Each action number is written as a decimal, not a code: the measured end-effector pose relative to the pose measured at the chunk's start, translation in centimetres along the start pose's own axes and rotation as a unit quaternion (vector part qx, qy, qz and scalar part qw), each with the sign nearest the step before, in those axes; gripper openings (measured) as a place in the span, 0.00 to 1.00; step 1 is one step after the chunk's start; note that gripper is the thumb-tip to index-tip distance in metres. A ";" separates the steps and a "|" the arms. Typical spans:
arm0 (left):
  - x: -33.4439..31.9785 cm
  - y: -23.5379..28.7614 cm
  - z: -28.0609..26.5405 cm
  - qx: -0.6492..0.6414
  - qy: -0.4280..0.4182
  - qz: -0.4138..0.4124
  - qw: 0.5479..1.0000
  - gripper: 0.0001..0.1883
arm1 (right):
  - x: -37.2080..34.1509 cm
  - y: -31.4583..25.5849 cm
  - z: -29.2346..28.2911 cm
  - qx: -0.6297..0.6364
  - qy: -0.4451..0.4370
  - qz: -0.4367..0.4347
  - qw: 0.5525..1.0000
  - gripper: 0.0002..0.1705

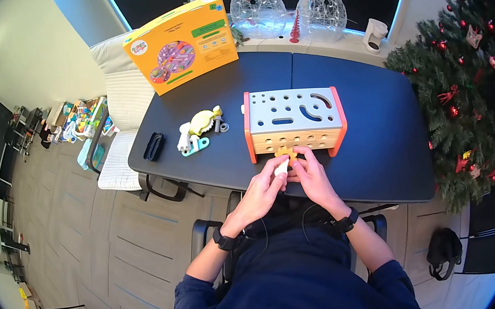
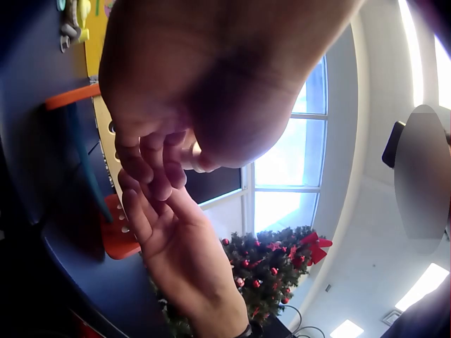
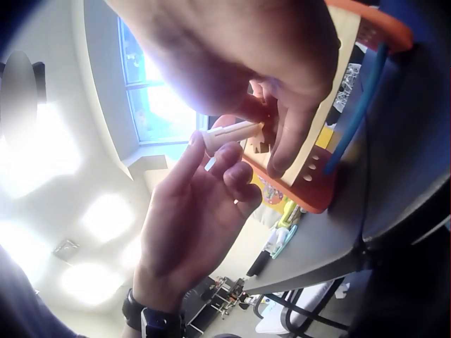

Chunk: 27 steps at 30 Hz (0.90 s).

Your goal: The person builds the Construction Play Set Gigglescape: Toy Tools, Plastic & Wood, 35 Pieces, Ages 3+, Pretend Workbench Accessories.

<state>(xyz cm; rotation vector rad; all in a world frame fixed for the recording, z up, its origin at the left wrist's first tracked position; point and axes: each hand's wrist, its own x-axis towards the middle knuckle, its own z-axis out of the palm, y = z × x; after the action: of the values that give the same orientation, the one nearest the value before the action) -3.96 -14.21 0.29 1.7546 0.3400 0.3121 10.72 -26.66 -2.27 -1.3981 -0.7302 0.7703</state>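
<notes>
In the head view my left hand (image 1: 262, 190) pinches a short white peg (image 1: 282, 167) between thumb and fingers. My right hand (image 1: 314, 178) grips a yellow-orange toothed gear (image 1: 285, 152). Seen from the right wrist, the peg (image 3: 231, 136) points at the gear (image 3: 259, 144), its end right at the gear's middle. Both hands meet close in front of a toy workbench (image 1: 293, 126), which has a grey top with holes and slots, a wooden front and red-orange ends. From the left wrist, my fingers hide most of both pieces.
Left of the workbench lie a yellow toy piece (image 1: 201, 123), a teal piece (image 1: 197, 146), white pieces and grey hardware. A black case (image 1: 154, 146) is near the table's left edge. A yellow play-set box (image 1: 210, 48) stands behind; a decorated tree (image 1: 462, 91) flanks the right side.
</notes>
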 end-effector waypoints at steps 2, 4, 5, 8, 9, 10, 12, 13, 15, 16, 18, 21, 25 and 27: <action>0.2 -0.2 0.0 -0.019 0.001 -0.002 1.000 0.24 | -0.1 -0.1 0.0 -0.012 -0.007 -0.012 1.000 0.18; 0.4 -0.1 -0.2 -0.027 -0.001 -0.004 1.000 0.26 | -0.2 0.0 0.0 -0.036 -0.017 -0.027 0.999 0.17; 0.4 0.0 -0.2 -0.019 0.004 -0.005 1.000 0.27 | -0.3 0.0 0.0 -0.037 -0.020 -0.036 0.998 0.17; 0.8 0.3 -0.5 0.024 0.020 -0.004 1.000 0.29 | 0.0 0.1 -0.1 -0.056 -0.026 -0.060 0.996 0.18; 1.0 0.3 -0.6 0.052 0.026 -0.002 0.998 0.29 | 0.2 0.3 -0.2 -0.071 -0.025 -0.066 0.995 0.18; 1.1 0.4 -0.8 0.080 0.032 0.000 0.996 0.29 | 0.4 0.4 -0.3 -0.086 -0.025 -0.071 0.993 0.18; 1.6 0.1 -1.1 0.137 0.044 0.037 0.989 0.28 | 0.7 0.4 -0.4 -0.066 -0.032 -0.058 0.996 0.18; 1.9 0.0 -1.2 0.165 0.050 0.055 0.984 0.28 | 0.8 0.4 -0.5 -0.057 -0.035 -0.050 0.996 0.18; 2.2 0.2 -1.3 0.197 0.062 0.069 0.976 0.26 | 0.9 0.6 -0.5 -0.043 -0.045 -0.060 0.996 0.19; 2.3 0.3 -1.4 0.214 0.068 0.076 0.971 0.26 | 1.0 0.7 -0.5 -0.035 -0.051 -0.065 0.996 0.19; 2.3 1.2 -1.5 0.258 0.062 0.079 0.961 0.25 | 1.3 0.7 -0.8 -0.063 -0.059 -0.074 0.994 0.20; 2.5 1.2 -1.7 0.298 0.074 0.107 0.946 0.25 | 1.7 0.6 -0.7 -0.082 -0.058 -0.085 0.991 0.20; 2.4 1.9 -1.9 0.328 0.094 0.120 0.932 0.25 | 1.9 0.6 -0.5 -0.098 -0.055 -0.092 0.989 0.19; 2.5 2.9 -2.5 0.373 0.090 0.124 0.915 0.25 | 1.8 0.5 -0.5 -0.113 -0.054 -0.097 0.987 0.18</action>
<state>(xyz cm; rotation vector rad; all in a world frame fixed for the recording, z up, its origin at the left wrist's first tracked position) -2.44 -11.60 3.71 2.5411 0.3981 0.5827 12.11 -25.45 -2.77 -1.4692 -1.0486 0.6274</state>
